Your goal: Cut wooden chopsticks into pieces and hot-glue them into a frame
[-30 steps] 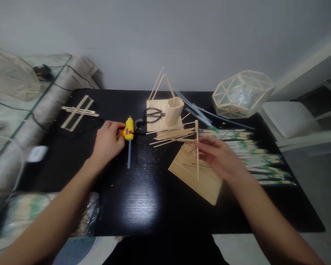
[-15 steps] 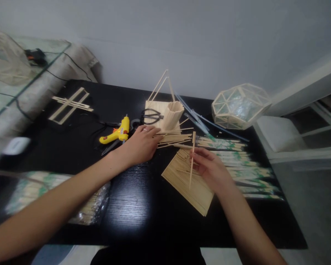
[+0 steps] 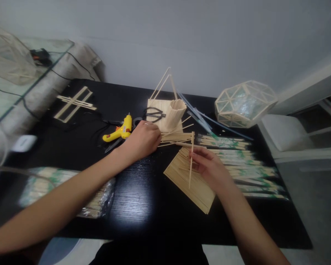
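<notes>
My right hand pinches a thin wooden stick near its middle and holds it nearly upright. The stick's top end looks thicker, as if a short piece lies along it. Below it is a flat square panel of wooden sticks with loose short sticks on it. My left hand rests with curled fingers at the left end of a pile of loose sticks; its fingertips are hidden. Just behind stands a stick-built model with a round cup and a tall triangular frame.
Left of my left hand lie a yellow glue gun and black scissors on the model. Wrapped stick packs lie at right, another bag at front left. A stick cross and a faceted stick frame stand farther back.
My left hand's fingers, spread over the loose sticks before, have drawn back and curled. My right hand still holds the stick almost unmoved. The view has shifted slightly.
</notes>
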Motion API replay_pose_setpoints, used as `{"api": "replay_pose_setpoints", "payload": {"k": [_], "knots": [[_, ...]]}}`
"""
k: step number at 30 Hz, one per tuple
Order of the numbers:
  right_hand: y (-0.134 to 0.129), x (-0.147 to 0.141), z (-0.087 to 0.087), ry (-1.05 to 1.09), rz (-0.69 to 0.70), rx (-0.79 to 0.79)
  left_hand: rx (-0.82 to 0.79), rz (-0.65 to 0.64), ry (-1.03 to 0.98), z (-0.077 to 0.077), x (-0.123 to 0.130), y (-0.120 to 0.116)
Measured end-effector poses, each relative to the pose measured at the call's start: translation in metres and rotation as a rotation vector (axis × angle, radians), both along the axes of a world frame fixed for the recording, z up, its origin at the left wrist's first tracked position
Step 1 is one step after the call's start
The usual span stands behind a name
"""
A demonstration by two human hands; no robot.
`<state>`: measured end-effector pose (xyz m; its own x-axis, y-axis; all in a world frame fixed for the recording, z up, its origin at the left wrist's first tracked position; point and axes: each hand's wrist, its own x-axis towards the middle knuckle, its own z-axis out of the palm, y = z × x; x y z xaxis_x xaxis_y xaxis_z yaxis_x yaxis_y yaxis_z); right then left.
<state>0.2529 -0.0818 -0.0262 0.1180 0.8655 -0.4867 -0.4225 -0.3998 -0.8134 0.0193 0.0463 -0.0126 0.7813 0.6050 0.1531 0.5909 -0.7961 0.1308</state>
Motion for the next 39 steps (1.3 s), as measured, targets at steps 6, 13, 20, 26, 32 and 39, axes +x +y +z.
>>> {"api": "replay_pose_setpoints", "payload": {"k": [6, 13, 20, 26, 32, 39], "knots": [[-0.001, -0.002, -0.002, -0.002, 0.016, -0.008, -0.147, 0.105, 0.021, 0.015, -0.012, -0.009], [-0.004, 0.002, -0.005, 0.002, 0.014, 0.026, -0.026, 0.139, 0.250, 0.008, 0.006, -0.004], [-0.007, 0.000, -0.002, 0.017, 0.057, 0.052, 0.001, 0.170, 0.352, -0.001, 0.014, 0.005], [-0.005, 0.000, -0.001, 0.022, 0.046, 0.051, -0.026, 0.160, 0.415, -0.003, 0.019, 0.007], [-0.007, -0.001, -0.002, 0.012, 0.044, 0.047, -0.119, 0.158, 0.401, 0.020, 0.006, -0.005], [-0.013, -0.019, -0.011, -0.065, 0.151, 0.105, -0.766, 0.245, -0.112, 0.029, -0.045, -0.073]]}}
